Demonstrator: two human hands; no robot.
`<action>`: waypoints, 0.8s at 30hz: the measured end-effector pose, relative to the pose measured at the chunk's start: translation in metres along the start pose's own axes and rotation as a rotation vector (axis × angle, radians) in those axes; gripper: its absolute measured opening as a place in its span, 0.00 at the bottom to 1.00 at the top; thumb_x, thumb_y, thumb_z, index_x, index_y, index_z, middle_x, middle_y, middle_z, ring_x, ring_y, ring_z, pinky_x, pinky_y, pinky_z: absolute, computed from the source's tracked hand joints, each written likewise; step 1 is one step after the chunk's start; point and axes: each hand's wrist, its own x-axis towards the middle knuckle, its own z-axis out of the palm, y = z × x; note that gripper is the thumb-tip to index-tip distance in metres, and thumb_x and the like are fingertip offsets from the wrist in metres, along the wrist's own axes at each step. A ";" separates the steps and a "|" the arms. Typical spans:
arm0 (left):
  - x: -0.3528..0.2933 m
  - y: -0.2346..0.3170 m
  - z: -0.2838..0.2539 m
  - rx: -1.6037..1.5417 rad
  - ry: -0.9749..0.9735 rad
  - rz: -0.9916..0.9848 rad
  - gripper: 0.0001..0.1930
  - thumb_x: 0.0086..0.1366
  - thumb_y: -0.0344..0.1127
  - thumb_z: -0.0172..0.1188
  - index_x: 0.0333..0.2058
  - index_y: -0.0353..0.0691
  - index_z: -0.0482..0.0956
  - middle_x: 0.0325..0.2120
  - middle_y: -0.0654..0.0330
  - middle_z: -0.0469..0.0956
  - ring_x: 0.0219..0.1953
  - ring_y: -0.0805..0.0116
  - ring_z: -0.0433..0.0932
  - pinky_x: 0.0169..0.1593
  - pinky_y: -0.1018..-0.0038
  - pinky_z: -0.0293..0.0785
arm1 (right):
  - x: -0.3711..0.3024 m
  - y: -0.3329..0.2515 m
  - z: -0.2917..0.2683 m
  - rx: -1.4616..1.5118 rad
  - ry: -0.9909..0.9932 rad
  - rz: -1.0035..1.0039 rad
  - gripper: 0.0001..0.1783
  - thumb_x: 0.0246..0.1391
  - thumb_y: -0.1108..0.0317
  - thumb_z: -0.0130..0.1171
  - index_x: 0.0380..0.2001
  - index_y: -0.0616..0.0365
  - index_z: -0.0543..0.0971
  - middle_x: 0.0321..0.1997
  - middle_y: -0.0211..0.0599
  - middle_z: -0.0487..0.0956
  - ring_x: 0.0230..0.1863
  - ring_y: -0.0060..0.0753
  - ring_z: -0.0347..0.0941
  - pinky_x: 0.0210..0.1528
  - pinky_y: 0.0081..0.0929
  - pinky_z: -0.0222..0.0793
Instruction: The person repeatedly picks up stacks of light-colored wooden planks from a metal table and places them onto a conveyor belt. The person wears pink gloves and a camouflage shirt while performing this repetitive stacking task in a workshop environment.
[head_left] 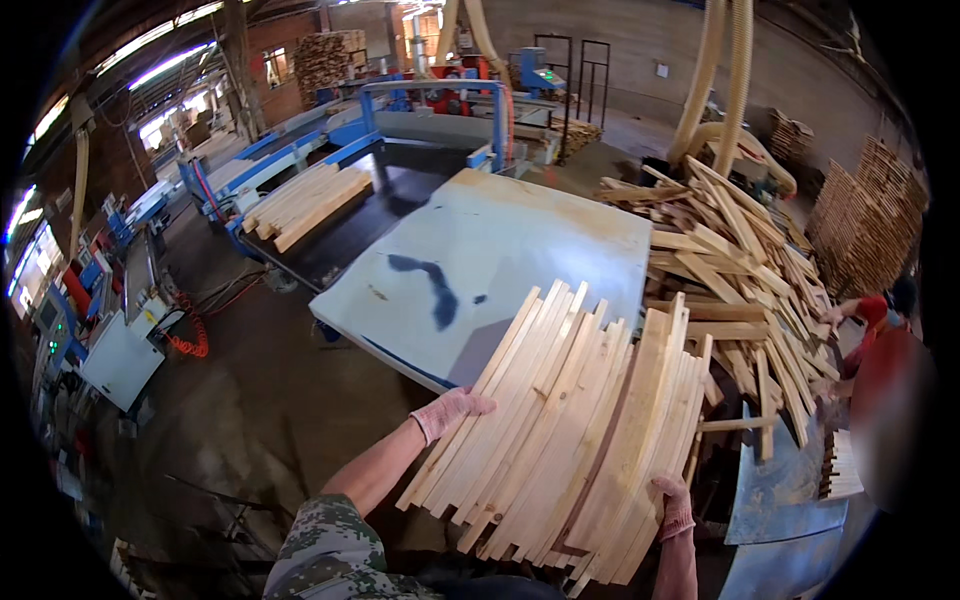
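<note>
A wide row of pale wooden strips (545,420) lies side by side in front of me, their ends uneven. My left hand (450,410), in a pinkish knit glove, presses against the row's left edge with its fingers closed on the outer strip. At the near right corner, my right hand (674,505), gloved alike, grips the row's right side. Between them the strips are squeezed together, and the far ends reach over the near right part of a pale sheet-topped table (540,240). What bears the near ends is hidden beneath the strips.
A heap of loose wood pieces (740,270) rises at the right, with a person in red (875,330) beyond it. Farther left, several strips (310,200) lie on a dark machine bed (400,180). A blue metal frame (435,88) spans the bed's far end.
</note>
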 end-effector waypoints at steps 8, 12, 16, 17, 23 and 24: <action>0.014 0.069 -0.192 0.109 0.158 -0.051 0.38 0.61 0.50 0.73 0.62 0.27 0.75 0.53 0.46 0.82 0.54 0.61 0.83 0.59 0.65 0.79 | 0.082 0.029 0.210 -0.016 0.128 0.050 0.11 0.52 0.71 0.66 0.37 0.67 0.82 0.30 0.40 0.84 0.29 0.38 0.81 0.35 0.34 0.78; 0.039 0.123 -0.225 0.549 0.218 0.076 0.52 0.59 0.62 0.73 0.69 0.28 0.65 0.63 0.40 0.74 0.63 0.52 0.76 0.65 0.60 0.73 | 0.130 0.046 0.235 0.005 0.220 0.061 0.06 0.55 0.72 0.65 0.32 0.65 0.81 0.29 0.36 0.81 0.29 0.36 0.77 0.37 0.34 0.74; 0.073 0.180 -0.261 1.226 0.387 -0.114 0.61 0.55 0.74 0.69 0.72 0.30 0.59 0.67 0.40 0.69 0.69 0.43 0.70 0.72 0.56 0.65 | 0.179 0.066 0.281 0.032 0.107 0.074 0.16 0.55 0.78 0.61 0.47 0.68 0.72 0.36 0.38 0.80 0.35 0.36 0.77 0.42 0.34 0.75; 0.085 0.189 -0.267 1.229 0.395 -0.116 0.62 0.54 0.75 0.68 0.73 0.31 0.58 0.68 0.40 0.67 0.70 0.43 0.68 0.72 0.55 0.65 | 0.191 0.066 0.286 0.033 0.090 0.087 0.25 0.55 0.80 0.59 0.57 0.70 0.68 0.39 0.40 0.80 0.37 0.37 0.80 0.44 0.35 0.78; 0.142 0.242 -0.333 1.289 0.489 -0.163 0.63 0.55 0.78 0.64 0.77 0.39 0.52 0.75 0.44 0.58 0.73 0.47 0.65 0.71 0.54 0.66 | 0.265 0.072 0.371 -0.002 0.252 0.073 0.24 0.54 0.75 0.65 0.55 0.66 0.75 0.43 0.39 0.82 0.44 0.38 0.81 0.54 0.35 0.79; 0.145 0.256 -0.339 1.301 0.483 -0.186 0.61 0.58 0.76 0.63 0.77 0.38 0.52 0.75 0.43 0.56 0.74 0.46 0.63 0.72 0.55 0.65 | 0.276 0.074 0.388 -0.008 0.244 0.074 0.23 0.55 0.74 0.65 0.54 0.66 0.76 0.44 0.39 0.82 0.45 0.38 0.81 0.54 0.34 0.79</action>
